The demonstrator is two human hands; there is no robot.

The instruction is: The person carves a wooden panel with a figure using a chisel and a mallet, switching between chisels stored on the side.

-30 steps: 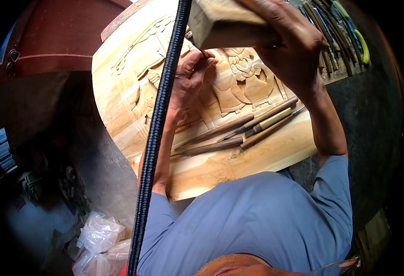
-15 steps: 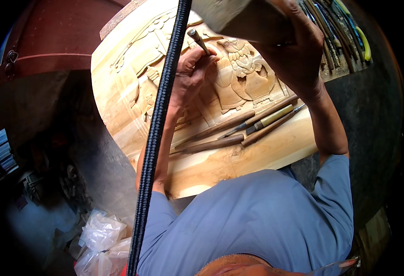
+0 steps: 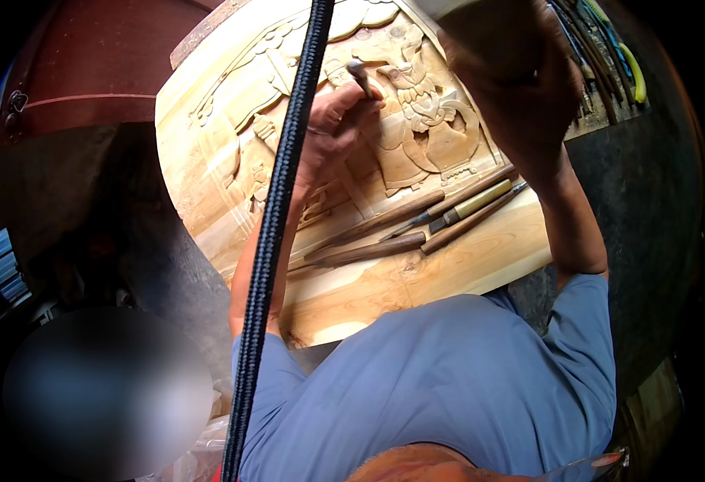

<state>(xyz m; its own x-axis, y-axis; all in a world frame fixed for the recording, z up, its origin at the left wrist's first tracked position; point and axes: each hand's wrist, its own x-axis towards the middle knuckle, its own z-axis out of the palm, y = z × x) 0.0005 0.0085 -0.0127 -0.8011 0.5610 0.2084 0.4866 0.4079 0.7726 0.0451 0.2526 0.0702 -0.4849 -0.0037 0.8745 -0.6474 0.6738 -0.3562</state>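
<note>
- Carving in hand, by the look of it: left hand (image 3: 330, 132), fingers clamped on a steep chisel (image 3: 358, 72), tip hidden, over the relief-carved wooden panel (image 3: 368, 299) before the person.
- Right hand (image 3: 533, 108), fingers wrapped round a blurred mallet block (image 3: 485, 32), aloft!
- Next move, I'd judge, calls for a steady chisel and square tap.
- Carving tools (image 3: 471, 211) across the panel; plastic bag (image 3: 205, 444) lower left, contents unclear.

Left fingers (image 3: 354, 114) around a chisel (image 3: 358, 72)
</note>
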